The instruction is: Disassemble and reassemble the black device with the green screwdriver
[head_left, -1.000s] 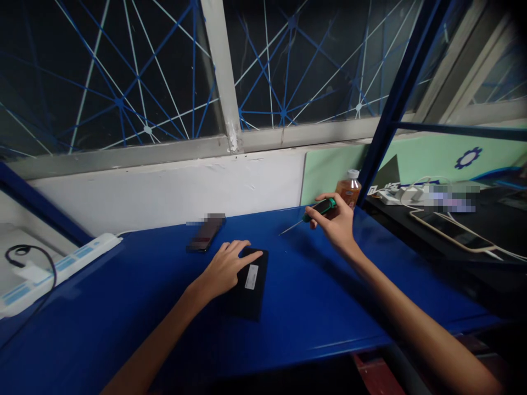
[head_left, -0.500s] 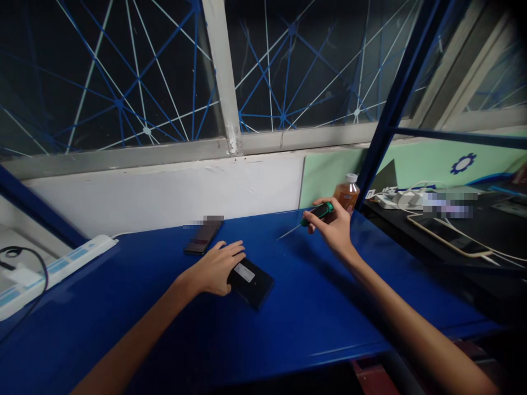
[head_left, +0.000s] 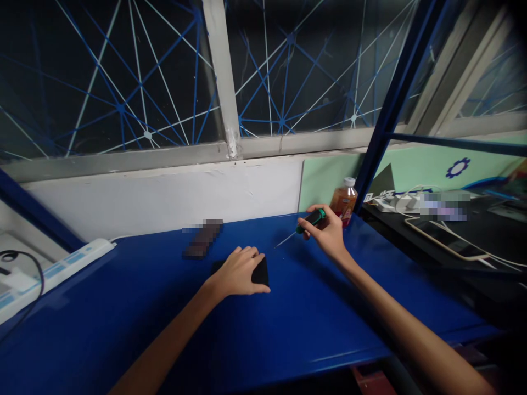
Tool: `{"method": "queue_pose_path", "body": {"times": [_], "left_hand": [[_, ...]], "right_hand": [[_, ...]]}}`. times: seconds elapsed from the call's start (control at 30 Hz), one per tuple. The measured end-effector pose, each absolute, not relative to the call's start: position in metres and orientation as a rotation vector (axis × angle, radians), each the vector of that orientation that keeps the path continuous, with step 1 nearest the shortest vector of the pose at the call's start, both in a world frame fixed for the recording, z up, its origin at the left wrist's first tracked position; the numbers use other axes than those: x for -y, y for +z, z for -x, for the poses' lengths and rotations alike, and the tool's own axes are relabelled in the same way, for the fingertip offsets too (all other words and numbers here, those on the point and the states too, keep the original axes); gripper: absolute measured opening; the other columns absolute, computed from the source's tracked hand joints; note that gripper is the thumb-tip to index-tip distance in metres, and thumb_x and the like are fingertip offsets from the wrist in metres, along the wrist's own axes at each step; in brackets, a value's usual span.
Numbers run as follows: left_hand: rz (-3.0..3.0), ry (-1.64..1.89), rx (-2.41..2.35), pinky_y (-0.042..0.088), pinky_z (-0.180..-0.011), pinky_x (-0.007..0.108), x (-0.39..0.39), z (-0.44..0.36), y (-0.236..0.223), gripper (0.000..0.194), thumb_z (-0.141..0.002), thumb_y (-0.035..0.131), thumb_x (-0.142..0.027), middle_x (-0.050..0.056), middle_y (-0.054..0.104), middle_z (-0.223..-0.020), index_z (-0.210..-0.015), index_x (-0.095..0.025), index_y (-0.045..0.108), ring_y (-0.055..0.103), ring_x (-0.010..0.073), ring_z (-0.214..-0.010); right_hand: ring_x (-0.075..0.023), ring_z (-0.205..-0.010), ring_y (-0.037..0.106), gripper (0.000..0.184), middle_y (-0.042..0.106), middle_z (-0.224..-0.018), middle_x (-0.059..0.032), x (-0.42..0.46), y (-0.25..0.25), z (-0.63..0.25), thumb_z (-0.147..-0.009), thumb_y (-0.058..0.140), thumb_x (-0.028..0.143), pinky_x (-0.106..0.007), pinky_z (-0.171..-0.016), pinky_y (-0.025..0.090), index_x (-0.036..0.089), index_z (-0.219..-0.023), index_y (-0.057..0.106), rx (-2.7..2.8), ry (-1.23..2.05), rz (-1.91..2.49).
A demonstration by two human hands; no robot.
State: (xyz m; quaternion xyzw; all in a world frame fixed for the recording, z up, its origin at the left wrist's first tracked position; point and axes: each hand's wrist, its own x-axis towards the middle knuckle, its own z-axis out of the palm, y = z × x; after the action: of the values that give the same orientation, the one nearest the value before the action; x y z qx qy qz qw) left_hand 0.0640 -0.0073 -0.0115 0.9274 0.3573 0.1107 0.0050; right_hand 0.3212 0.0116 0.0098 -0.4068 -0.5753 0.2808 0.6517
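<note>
My left hand (head_left: 239,271) lies over a flat black rectangular device (head_left: 261,271) on the blue table, its fingers along the far edge and its thumb at the near right corner. Most of the device is hidden beneath the palm. Raised a little to the right, my right hand (head_left: 327,230) grips a screwdriver (head_left: 312,220) by its black and green handle. Its thin metal shaft slants down to the left, with the tip close to the tabletop; I cannot tell whether it touches. A tiny speck lies on the table near the tip.
A dark phone-like slab (head_left: 203,238) lies at the back of the blue table (head_left: 313,323). Behind my right hand stands a drink bottle (head_left: 345,200). A white power strip (head_left: 61,274) runs along the left. On the black desk at right are a phone (head_left: 444,238) and cables.
My left hand has moved right over the black device, which is now turned, with its white label out of sight. The screwdriver has shifted slightly left and down in view.
</note>
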Motion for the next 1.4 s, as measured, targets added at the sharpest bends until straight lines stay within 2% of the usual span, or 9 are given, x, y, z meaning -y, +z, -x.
{"method": "queue_pose_path", "body": {"times": [0.13, 0.27, 0.43, 0.8, 1.1, 1.3, 1.4], "left_hand": [[-2.832, 0.507, -1.167, 0.045, -0.080, 0.044, 0.005, -0.071, -0.009, 0.066, -0.062, 0.072, -0.065, 0.010, 0.066, -0.101, -0.107, -0.017, 0.066, 0.062, 0.0301, -0.090], [-2.662, 0.837, -1.158, 0.048, -0.082, 0.042, 0.012, -0.066, 0.000, 0.059, -0.065, 0.074, -0.057, 0.009, 0.065, -0.107, -0.109, -0.019, 0.062, 0.062, 0.0265, -0.093], [-2.515, 0.993, -1.055, 0.051, -0.085, 0.041, 0.018, -0.063, 0.001, 0.055, -0.067, 0.076, -0.049, 0.009, 0.064, -0.109, -0.111, -0.019, 0.060, 0.062, 0.0256, -0.097], [-2.429, 1.029, -0.984, 0.052, -0.085, 0.045, 0.024, -0.068, 0.007, 0.057, -0.066, 0.075, -0.049, 0.011, 0.063, -0.109, -0.112, -0.019, 0.060, 0.062, 0.0271, -0.096], [-2.445, 1.016, -0.981, 0.051, -0.085, 0.041, 0.023, -0.067, 0.006, 0.057, -0.067, 0.076, -0.048, 0.010, 0.063, -0.109, -0.113, -0.018, 0.060, 0.061, 0.0249, -0.096], [-2.492, 0.955, -1.082, 0.046, -0.088, 0.047, 0.022, -0.066, 0.007, 0.059, -0.064, 0.077, -0.053, 0.010, 0.064, -0.109, -0.111, -0.020, 0.061, 0.059, 0.0286, -0.099], [-2.527, 0.924, -1.122, 0.043, -0.088, 0.048, 0.023, -0.065, 0.008, 0.058, -0.065, 0.076, -0.055, 0.009, 0.064, -0.108, -0.110, -0.022, 0.061, 0.057, 0.0290, -0.100]], "right_hand": [[-0.0141, -0.040, 0.058, 0.034, 0.059, -0.054, 0.0053, -0.011, 0.013, -0.322, -0.073, 0.076, 0.033, -0.025, -0.039, 0.046, 0.022, -0.094, 0.052, 1.300, 0.639, 0.902], [-0.0146, -0.040, 0.059, 0.034, 0.063, -0.058, 0.0040, -0.010, 0.019, -0.326, -0.072, 0.077, 0.034, -0.027, -0.040, 0.049, 0.022, -0.092, 0.051, 1.251, 0.657, 0.864], [-0.0158, -0.042, 0.061, 0.036, 0.066, -0.063, 0.0020, -0.006, 0.023, -0.324, -0.072, 0.077, 0.037, -0.029, -0.041, 0.052, 0.023, -0.092, 0.051, 1.229, 0.709, 0.856], [-0.0167, -0.044, 0.063, 0.037, 0.067, -0.064, 0.0014, 0.005, 0.025, -0.308, -0.073, 0.076, 0.038, -0.031, -0.044, 0.054, 0.023, -0.094, 0.050, 1.256, 0.752, 0.835], [-0.0168, -0.046, 0.063, 0.036, 0.067, -0.070, 0.0012, 0.007, 0.022, -0.306, -0.074, 0.076, 0.037, -0.033, -0.046, 0.055, 0.024, -0.095, 0.049, 1.283, 0.743, 0.828], [-0.0153, -0.052, 0.065, 0.028, 0.068, -0.087, -0.0033, 0.008, 0.024, -0.310, -0.083, 0.064, 0.040, -0.033, -0.049, 0.057, 0.023, -0.100, 0.049, 1.344, 0.837, 0.771], [-0.0153, -0.053, 0.064, 0.027, 0.067, -0.087, -0.0033, 0.007, 0.023, -0.313, -0.084, 0.062, 0.039, -0.033, -0.048, 0.057, 0.023, -0.101, 0.049, 1.355, 0.847, 0.755]]}}
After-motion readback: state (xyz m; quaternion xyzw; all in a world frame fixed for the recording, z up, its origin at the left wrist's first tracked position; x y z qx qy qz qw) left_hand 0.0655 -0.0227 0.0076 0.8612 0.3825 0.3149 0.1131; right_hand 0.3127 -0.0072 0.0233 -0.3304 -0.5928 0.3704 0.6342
